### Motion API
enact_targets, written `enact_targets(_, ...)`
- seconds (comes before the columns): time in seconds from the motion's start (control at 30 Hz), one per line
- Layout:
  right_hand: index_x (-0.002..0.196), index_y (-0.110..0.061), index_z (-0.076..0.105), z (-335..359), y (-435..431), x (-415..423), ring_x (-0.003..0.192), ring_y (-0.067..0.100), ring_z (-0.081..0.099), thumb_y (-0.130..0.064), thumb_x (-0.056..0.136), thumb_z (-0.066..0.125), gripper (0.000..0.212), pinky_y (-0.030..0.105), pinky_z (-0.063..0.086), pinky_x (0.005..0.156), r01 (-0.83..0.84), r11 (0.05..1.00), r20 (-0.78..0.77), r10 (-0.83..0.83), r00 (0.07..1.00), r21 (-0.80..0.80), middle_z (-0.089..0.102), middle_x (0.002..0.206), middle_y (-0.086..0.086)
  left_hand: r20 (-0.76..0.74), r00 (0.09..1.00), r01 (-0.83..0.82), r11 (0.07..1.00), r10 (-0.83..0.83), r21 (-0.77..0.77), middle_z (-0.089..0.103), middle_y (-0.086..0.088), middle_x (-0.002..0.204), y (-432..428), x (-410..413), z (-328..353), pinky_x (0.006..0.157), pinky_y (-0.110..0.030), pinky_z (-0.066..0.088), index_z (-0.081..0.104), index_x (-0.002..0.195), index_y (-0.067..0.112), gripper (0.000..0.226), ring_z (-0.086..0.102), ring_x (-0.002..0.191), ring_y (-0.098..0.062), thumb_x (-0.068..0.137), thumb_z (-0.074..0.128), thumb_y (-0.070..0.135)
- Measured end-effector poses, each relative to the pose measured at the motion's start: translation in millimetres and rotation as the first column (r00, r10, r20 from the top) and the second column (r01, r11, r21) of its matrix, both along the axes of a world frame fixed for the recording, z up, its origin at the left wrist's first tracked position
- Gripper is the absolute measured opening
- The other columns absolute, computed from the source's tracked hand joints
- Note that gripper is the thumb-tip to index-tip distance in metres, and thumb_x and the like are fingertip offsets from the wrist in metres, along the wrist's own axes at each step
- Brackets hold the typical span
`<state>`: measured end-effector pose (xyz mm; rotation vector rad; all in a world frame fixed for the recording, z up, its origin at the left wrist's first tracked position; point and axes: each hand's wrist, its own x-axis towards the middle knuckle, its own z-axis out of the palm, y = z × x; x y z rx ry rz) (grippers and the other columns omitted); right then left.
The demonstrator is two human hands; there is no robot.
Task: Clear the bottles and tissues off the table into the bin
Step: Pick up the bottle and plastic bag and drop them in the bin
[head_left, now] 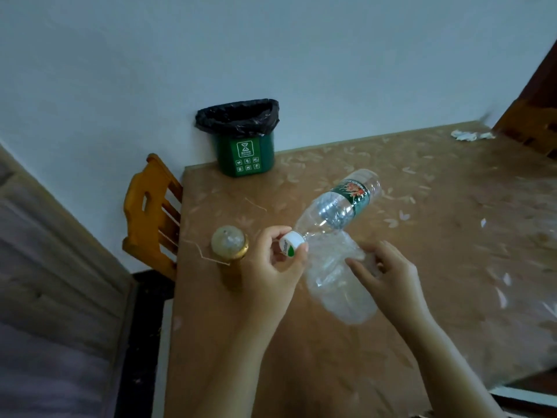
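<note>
My left hand [275,267] grips the white cap of a clear plastic bottle with a green label [340,203], which is lifted off the table and points toward the back right. Beneath it lies a second, crumpled clear bottle [340,285]; the fingers of my right hand [388,276] rest on its side. A small green bin [245,155] lined with a black bag stands at the table's back left edge by the wall. Crumpled white tissues [470,135] lie at the far right back of the table.
A gold-coloured bottle with a round cap [230,254] stands upright just left of my left hand. A wooden chair [153,212] is pushed against the table's left side. The table [437,236] has a brown leaf-patterned cover with small white scraps on the right.
</note>
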<state>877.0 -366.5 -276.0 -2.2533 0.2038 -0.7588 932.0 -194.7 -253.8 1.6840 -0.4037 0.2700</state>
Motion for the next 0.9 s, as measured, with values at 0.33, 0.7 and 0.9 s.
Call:
enact_targets(0.33,0.091,-0.016,0.064,30.7,118.2,-75.0,0.074,0.016,0.058,-0.011,0.074,0.073,0.020,0.023,0.044,0.063,-0.290,0.956,0.018,0.290,0.957,0.035,0.063,0.081,0.004,-0.026,0.981,-0.195,0.966,0.193,-0.171,0.065,0.005,0.090,128.2,-120.0,22.0,0.067,-0.012,0.048,0.059,0.095,0.018,0.023,0.065,0.081,-0.002,0.078,0.069,0.004)
enact_targets(0.7,0.083,-0.019,0.062,35.6,255.0,-84.6,0.076,0.004,0.056,-0.012,0.073,0.075,0.018,0.008,0.040,0.062,-0.661,0.751,0.011,0.661,0.750,-0.013,0.060,0.078,-0.010,-0.142,0.814,-0.575,0.747,0.563,-0.333,0.064,0.007,0.074,258.0,-197.7,7.5,0.063,-0.011,0.046,0.056,0.082,0.021,0.030,0.061,0.069,0.000,0.080,0.061,-0.009)
enact_targets(0.9,0.082,-0.033,0.057,23.9,321.5,-60.6,0.080,-0.009,0.054,-0.004,0.072,0.074,0.035,0.004,0.038,0.067,-0.754,0.657,0.017,0.754,0.657,0.004,0.058,0.080,-0.019,-0.195,0.705,-0.703,0.636,0.681,-0.319,0.064,-0.001,0.081,313.8,-197.7,-1.4,0.063,-0.012,0.049,0.057,0.083,0.017,0.026,0.063,0.072,-0.002,0.079,0.063,-0.008)
